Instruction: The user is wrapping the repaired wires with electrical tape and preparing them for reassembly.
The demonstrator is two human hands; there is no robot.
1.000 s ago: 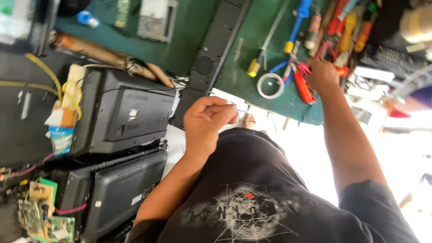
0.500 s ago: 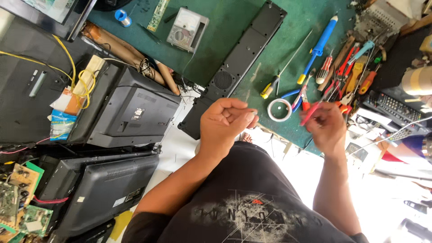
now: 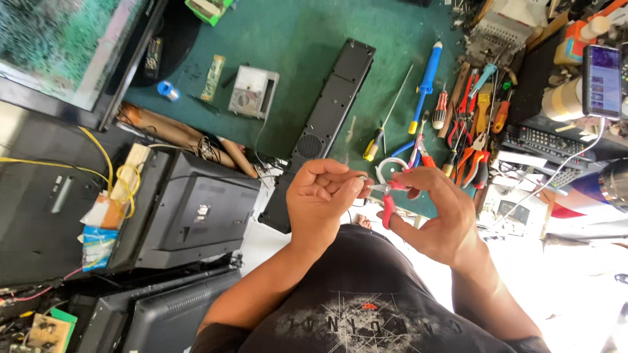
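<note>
My left hand (image 3: 322, 196) is closed in front of my chest and pinches a small metal piece (image 3: 362, 178) between thumb and fingers; I cannot tell what kind of piece it is. My right hand (image 3: 433, 216) holds red-handled pliers (image 3: 388, 204), whose jaws point left and meet the small piece at my left fingertips. Both hands hover above the near edge of the green work mat (image 3: 294, 46), just below a roll of white tape (image 3: 391, 168).
A long black speaker bar (image 3: 327, 117) lies on the mat. Screwdrivers, pliers and cutters (image 3: 464, 124) are spread at the right, near a phone (image 3: 602, 82). Black monitors (image 3: 196, 216) stand at the left, with a meter (image 3: 253, 91) and circuit boards.
My right hand came back from the tool pile with the red-handled pliers and met my left hand. The view has shifted and the hands now sit closer together.
</note>
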